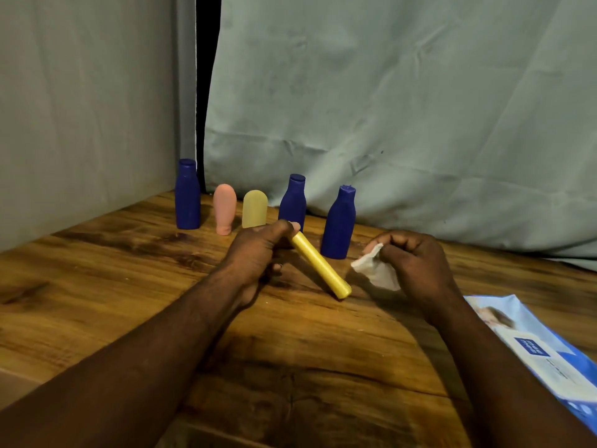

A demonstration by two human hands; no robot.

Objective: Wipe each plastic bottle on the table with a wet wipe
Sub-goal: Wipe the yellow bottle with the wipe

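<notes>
Your left hand [258, 250] clamps the yellow tube [323, 268] by its far end — probably light, stiff, slippery; right of it, your right hand [412, 261] pinches the wet wipe [376, 271].

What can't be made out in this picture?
Head view:
- Yellow tube: upper end hidden in the left hand.
- Middle blue bottle: base hidden behind the left hand.
- Wet wipe: partly hidden under the right hand.
- Wipes pack: cut off by the right edge; print too small.
</notes>
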